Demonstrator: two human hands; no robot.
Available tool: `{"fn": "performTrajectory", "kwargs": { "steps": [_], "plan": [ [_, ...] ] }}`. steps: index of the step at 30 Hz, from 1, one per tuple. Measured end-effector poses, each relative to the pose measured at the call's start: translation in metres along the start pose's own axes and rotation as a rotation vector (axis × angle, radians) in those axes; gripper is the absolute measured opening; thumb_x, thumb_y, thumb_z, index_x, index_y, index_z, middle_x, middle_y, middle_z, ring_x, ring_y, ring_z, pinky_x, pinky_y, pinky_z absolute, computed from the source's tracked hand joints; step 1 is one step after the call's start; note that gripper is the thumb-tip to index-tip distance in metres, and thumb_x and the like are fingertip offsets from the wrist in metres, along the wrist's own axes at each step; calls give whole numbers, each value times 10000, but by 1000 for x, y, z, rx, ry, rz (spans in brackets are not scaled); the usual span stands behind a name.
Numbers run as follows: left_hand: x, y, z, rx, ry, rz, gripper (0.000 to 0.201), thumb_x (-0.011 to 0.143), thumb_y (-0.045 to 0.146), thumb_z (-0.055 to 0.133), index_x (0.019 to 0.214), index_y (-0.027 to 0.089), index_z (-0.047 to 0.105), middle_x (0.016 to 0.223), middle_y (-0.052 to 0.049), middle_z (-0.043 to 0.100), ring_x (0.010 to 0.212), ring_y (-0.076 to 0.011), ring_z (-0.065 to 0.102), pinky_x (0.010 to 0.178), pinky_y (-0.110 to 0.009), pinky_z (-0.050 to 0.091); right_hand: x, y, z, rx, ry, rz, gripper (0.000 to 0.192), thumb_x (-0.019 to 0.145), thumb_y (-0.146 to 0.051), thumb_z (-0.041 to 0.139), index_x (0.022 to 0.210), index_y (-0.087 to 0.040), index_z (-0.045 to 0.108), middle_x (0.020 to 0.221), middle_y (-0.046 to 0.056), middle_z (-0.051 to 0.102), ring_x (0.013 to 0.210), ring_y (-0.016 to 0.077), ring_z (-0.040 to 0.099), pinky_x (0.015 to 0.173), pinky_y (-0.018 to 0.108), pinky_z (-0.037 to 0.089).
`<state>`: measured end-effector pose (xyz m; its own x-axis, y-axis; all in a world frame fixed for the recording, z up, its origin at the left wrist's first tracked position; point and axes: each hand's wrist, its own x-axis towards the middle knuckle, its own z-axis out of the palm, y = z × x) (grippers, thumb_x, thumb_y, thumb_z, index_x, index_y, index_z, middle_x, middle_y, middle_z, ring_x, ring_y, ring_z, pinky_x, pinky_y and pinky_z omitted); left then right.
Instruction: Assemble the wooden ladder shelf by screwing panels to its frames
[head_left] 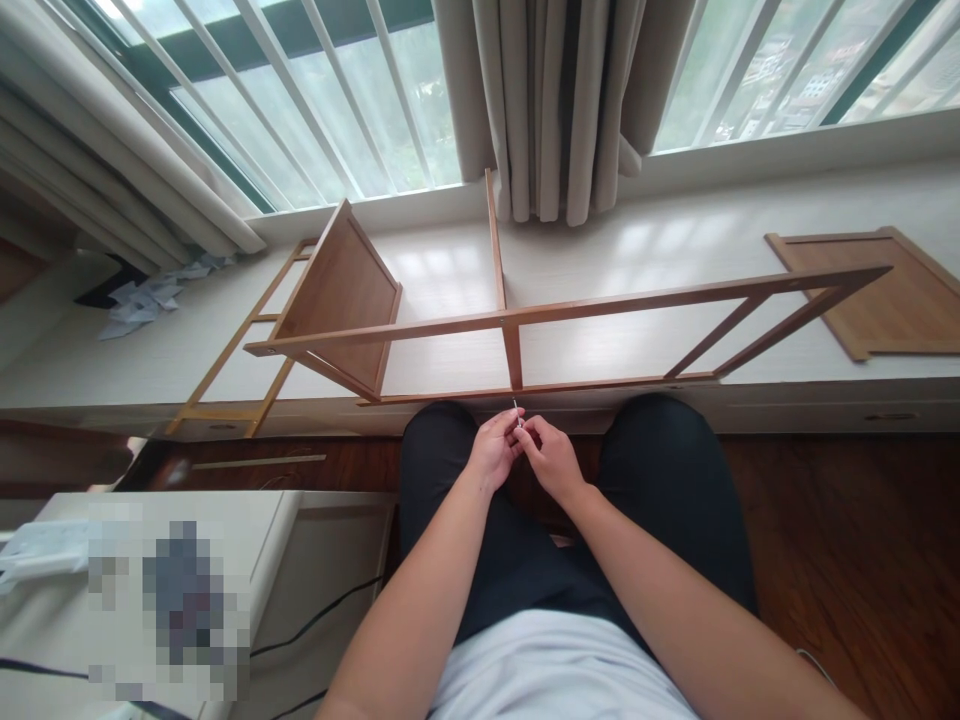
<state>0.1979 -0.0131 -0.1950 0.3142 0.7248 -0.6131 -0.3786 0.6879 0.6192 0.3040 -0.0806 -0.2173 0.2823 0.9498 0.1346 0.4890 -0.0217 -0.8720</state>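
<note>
Both hands, left hand (495, 450) and right hand (551, 462), pinch one small screw (517, 412) below the wooden frame (570, 308).

No readable text, labels, numbers or signs anywhere.

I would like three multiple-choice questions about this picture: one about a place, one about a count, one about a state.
1. Where does the wooden frame lie?
A. on the window ledge
B. on the person's lap
C. on the white cabinet

2. How many hands hold the small metal screw?
A. none
B. one
C. two

3. The shelf panel inside the frame is:
A. flat
B. tilted up
C. broken

Answers:
1. A, it rests on the window ledge.
2. C, left hand and right hand pinch it together.
3. B, one edge stands raised.
</note>
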Motion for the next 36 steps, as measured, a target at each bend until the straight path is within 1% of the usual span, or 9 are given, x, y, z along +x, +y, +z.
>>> {"fn": "performTrajectory", "kwargs": {
  "steps": [12,22,26,30,34,36],
  "plan": [
    [3,3,1,15,7,2,176,801,229,791,938,123,761,723,-22,680,600,-97,630,565,-207,515,6,2,5,-49,9,-4,254,1003,-423,518,847,-235,589,799,36,672,726,207,610,697,301,413],
    [8,4,2,31,1,-3,184,784,242,788,920,125,745,719,-33,697,615,-126,654,550,-221,499,10,-1,5,-31,17,17,270,1000,-442,517,866,-231,620,811,49,691,732,213,611,698,301,408],
    [8,3,1,29,2,-4,189,775,248,797,913,131,746,738,-30,702,627,-124,650,565,-226,501,10,-4,4,22,12,28,271,995,-445,525,862,-233,629,810,46,702,722,210,615,700,303,418],
    [8,3,1,25,4,-6,204,754,263,828,886,138,736,741,-21,695,614,-110,624,580,-229,499,9,-6,1,115,0,45,296,1017,-432,476,869,-233,637,802,34,706,706,193,627,691,294,439],
    [7,4,3,25,-5,-7,247,726,274,860,885,141,726,734,-13,683,592,-99,596,556,-224,474,9,-6,2,213,0,81,327,1027,-438,443,871,-226,637,734,15,663,673,177,616,653,280,447],
    [7,4,3,27,-11,-7,258,718,277,866,882,140,722,721,-10,673,583,-99,585,532,-224,457,9,-6,3,257,3,96,332,1026,-439,445,841,-225,620,703,2,633,653,168,599,642,275,442]
  ]
}}
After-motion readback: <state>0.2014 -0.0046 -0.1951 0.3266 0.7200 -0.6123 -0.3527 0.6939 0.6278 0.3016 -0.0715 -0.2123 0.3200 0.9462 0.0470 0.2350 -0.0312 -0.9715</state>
